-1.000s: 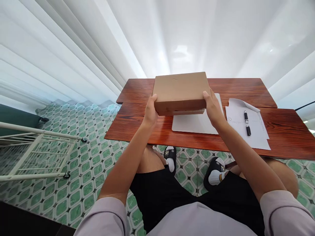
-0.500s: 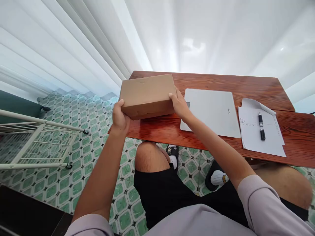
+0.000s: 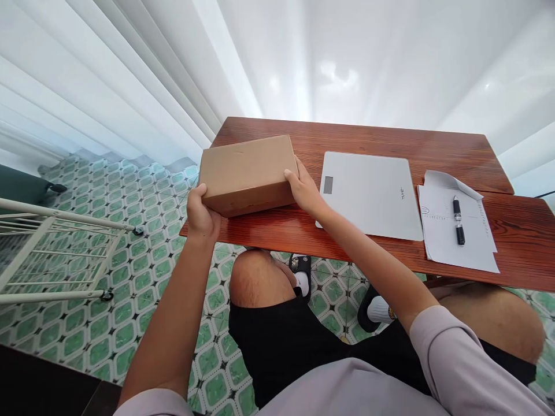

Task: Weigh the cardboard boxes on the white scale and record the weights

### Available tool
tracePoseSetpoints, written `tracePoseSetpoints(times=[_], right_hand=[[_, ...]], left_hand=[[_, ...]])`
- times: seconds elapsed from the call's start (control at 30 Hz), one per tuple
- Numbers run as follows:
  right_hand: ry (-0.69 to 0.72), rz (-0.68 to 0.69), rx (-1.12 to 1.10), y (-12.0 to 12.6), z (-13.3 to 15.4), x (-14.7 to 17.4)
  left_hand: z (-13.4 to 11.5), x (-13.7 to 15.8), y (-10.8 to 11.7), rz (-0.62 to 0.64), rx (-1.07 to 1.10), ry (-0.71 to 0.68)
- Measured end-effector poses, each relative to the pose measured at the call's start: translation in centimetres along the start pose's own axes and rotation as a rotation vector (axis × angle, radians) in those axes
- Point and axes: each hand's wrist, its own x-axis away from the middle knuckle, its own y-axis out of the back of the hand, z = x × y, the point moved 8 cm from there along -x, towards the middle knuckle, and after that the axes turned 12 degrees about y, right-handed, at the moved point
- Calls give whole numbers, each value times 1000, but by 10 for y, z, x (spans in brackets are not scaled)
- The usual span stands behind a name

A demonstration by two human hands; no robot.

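Note:
A brown cardboard box (image 3: pixel 247 167) is held between my two hands over the left end of the wooden table (image 3: pixel 373 130). My left hand (image 3: pixel 202 215) grips its near left corner, thumb on the side and fingers underneath. At the right end of the box, my right hand (image 3: pixel 303 188) is closed, thumb along the front edge and the other fingers partly hidden behind. The box tilts slightly; whether its underside touches the table I cannot tell. Just right of my right hand lies a flat white digital scale (image 3: pixel 368 193) with a small grey display.
Sheets of paper (image 3: pixel 455 248) with handwriting lie right of the scale, a black pen (image 3: pixel 458 219) on top. White curtains (image 3: pixel 368 63) hang behind the table. A white wire rack (image 3: pixel 56 248) on casters stands on the tiled floor at left. My knees are at the table's near edge.
The box, in both hands, has moved left and slightly lower, away from the scale. The scale's display is now uncovered. The view has shifted a little.

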Motion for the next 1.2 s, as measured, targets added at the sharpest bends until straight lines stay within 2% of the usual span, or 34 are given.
tracePoseSetpoints(times=[0.27, 0.33, 0.43, 0.5, 0.57, 0.67, 0.77, 0.8, 0.87, 0.93, 1.0, 1.03, 1.07, 1.13, 1.2], right_hand=[[-61, 91, -7, -1, 0, 6], [-46, 113, -1, 11, 7, 11], [124, 77, 55, 51, 35, 20], [245, 52, 156, 91, 58, 30], [283, 25, 313, 137, 75, 42], [158, 24, 594, 211, 76, 63], [3, 14, 822, 281, 57, 91], [-36, 3, 883, 301, 49, 101], [-136, -16, 1000, 334, 29, 122], [-259, 8, 1121, 355, 8, 143], [-377, 64, 1213, 366, -10, 162], [-422, 94, 1242, 368, -18, 170], [-457, 124, 1263, 369, -25, 176], [-507, 193, 1289, 366, -36, 186], [-531, 252, 1295, 362, -43, 193]], left_hand=[[1, 1, 9, -87, -58, -70], [-12, 5, 12, -150, -88, -137], [-53, 28, -2, -226, -186, -377], [-86, 55, -33, -233, -360, -622], [-106, 81, -74, -193, -506, -790], [-114, 108, -142, -40, -583, -931], [-99, 122, -216, 259, -589, -829], [-88, 130, -244, 404, -614, -779], [-66, 162, -298, 735, -657, -782], [-43, 203, -339, 1008, -664, -878], [-18, 244, -367, 1192, -645, -1041], [-4, 263, -377, 1242, -637, -1143], [9, 280, -383, 1231, -613, -1284], [34, 312, -389, 1126, -561, -1598], [61, 337, -393, 1057, -537, -1808]])
